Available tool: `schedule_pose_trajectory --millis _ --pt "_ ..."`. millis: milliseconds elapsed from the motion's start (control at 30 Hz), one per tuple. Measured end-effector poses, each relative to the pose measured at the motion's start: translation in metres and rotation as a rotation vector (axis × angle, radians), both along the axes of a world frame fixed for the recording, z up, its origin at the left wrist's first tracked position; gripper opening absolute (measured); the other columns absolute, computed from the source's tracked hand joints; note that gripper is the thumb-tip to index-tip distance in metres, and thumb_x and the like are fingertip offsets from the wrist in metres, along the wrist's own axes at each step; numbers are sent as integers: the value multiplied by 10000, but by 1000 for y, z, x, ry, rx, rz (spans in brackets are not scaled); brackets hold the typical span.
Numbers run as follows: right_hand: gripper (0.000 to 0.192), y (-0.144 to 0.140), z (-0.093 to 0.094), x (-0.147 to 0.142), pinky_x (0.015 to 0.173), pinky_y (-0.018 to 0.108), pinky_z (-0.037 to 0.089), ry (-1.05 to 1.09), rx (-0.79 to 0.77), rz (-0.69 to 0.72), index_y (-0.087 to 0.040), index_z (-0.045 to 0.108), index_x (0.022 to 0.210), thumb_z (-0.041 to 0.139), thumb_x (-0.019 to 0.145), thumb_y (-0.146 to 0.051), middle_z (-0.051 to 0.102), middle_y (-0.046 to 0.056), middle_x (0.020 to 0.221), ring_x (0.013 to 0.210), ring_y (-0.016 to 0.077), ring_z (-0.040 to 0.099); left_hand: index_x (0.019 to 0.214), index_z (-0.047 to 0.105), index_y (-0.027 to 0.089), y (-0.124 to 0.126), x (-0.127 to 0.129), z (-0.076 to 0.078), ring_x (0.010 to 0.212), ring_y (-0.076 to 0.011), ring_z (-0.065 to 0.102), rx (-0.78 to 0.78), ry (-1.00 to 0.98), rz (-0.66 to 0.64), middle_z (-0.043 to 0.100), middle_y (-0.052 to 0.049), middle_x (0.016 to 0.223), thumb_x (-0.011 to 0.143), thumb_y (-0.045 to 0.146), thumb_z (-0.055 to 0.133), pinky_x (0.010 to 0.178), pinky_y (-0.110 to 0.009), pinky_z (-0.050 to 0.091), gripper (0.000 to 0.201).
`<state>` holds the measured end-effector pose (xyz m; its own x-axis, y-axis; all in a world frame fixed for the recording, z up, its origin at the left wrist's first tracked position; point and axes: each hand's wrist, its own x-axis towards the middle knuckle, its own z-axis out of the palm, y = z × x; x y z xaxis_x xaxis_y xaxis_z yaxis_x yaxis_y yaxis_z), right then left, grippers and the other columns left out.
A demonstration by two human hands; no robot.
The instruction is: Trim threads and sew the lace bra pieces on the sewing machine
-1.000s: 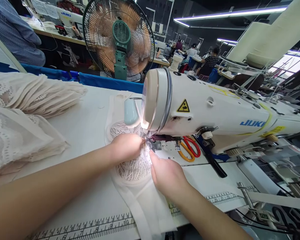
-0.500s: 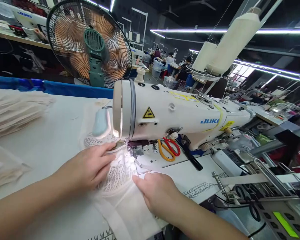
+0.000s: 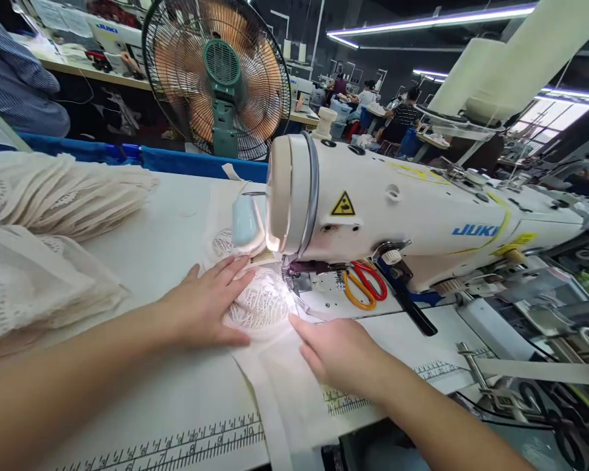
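A cream lace fabric piece (image 3: pixel 262 302) lies under the needle area of a white sewing machine (image 3: pixel 368 203), its plain lower part hanging towards the table's front edge. My left hand (image 3: pixel 209 304) rests flat on the fabric's left side, fingers apart and thumb spread. On the right edge, my right hand (image 3: pixel 336 350) pinches the fabric near the presser foot, its other fingers curled under. A lamp lights the lace by the needle; the presser foot itself is partly hidden. Behind the needle, a pale blue guard (image 3: pixel 245 221) sits beside the machine head.
Stacks of cream lace pieces (image 3: pixel 73 196) lie at the left. Orange- and red-handled scissors (image 3: pixel 360 288) lie under the machine arm, near a black-handled tool (image 3: pixel 419 317). A ruler strip (image 3: pixel 191 445) runs along the front edge. A large fan (image 3: pixel 220 72) stands behind the table.
The view has shifted left, so things appear further right. My left hand has spread and flattened on the lace. My right hand keeps its place at the fabric's right edge.
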<state>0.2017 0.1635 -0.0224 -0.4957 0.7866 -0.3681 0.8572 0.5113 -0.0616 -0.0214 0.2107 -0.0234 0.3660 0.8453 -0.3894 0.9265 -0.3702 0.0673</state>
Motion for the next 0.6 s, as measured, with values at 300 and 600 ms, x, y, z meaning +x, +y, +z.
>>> schedule_pose_trajectory --millis 300,600 --pt "548 19 16 -21 551 324 411 -93 -94 -96 -212 251 1374 347 860 -377 634 85 754 703 258 597 1382 164 259 29 -4 1 1292 -328 206 14 -51 11 300 -108 1361 575 631 527 1034 -508 224 960" --pt "595 26 16 -50 526 324 429 -195 -132 -181 -183 309 1353 403 836 -463 623 88 641 591 237 593 1222 457 225 41 -9 -1 1179 -344 349 109 -70 -25 501 -116 1150 651 547 519 926 -458 367 658"
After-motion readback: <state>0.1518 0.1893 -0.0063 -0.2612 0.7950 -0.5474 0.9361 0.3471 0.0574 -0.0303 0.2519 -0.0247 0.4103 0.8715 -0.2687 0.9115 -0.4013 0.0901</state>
